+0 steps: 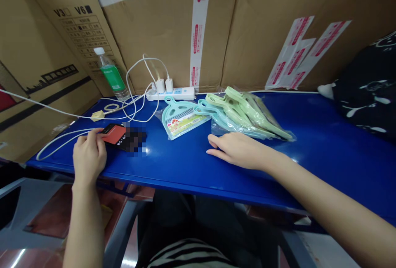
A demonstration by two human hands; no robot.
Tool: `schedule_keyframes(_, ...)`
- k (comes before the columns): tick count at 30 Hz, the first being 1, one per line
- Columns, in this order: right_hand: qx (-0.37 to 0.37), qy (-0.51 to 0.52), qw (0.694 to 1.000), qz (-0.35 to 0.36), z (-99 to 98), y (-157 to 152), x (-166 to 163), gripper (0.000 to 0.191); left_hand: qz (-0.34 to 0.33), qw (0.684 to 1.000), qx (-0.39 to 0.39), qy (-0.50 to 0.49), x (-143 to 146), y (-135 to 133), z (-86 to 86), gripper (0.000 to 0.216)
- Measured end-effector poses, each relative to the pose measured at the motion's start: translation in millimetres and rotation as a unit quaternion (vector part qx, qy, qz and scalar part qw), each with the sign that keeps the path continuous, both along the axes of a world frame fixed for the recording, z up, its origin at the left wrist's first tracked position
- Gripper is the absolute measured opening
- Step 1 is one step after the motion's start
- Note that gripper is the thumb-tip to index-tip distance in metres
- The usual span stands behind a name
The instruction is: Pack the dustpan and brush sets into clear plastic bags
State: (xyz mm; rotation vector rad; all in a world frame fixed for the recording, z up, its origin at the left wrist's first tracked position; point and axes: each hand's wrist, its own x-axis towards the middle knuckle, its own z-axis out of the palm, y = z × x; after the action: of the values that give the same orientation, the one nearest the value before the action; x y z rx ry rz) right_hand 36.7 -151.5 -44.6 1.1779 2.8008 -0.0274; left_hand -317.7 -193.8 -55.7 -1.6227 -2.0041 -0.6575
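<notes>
A smartphone (pixel 115 135) with a lit screen lies on the blue table, partly blurred by pixels. My left hand (pixel 89 151) is at its left end, index finger stretched to the phone and the other fingers loosely bent. My right hand (pixel 230 149) hovers over or rests on the table, holding nothing, with thumb and index finger apart. Just beyond it lies a pile of light green dustpan-and-brush sets (pixel 244 109) in clear bags, with a light blue set (pixel 222 121) among them. Another bagged light blue dustpan set (pixel 179 119) lies to the left.
A white power strip (pixel 182 93) with plugged-in chargers stands at the back, its white cables (pixel 136 105) looping leftward. A water bottle (pixel 113 76) with a green label leans by the cardboard boxes (pixel 167 28). Dark patterned fabric (pixel 368 86) is at the right. The blue table (pixel 173 169) ends near my lap.
</notes>
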Motion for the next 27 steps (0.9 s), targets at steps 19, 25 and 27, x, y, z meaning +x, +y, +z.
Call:
schedule_keyframes(19,-0.012,-0.013,1.0,-0.014,3.9,-2.6,-2.4,0.019,-0.016,1.0,-0.004,-0.015,3.2,-1.3,3.1,0.019)
schedule_keyframes(25,-0.028,-0.029,0.999,-0.023,7.0,-2.3,-4.7,0.02,0.006,0.999,-0.028,-0.022,3.7,-1.9,3.6,0.024)
schedule_keyframes(27,-0.031,-0.034,0.999,-0.025,8.6,-2.1,-4.3,0.02,0.013,0.998,-0.046,-0.033,4.4,-2.2,4.7,0.028)
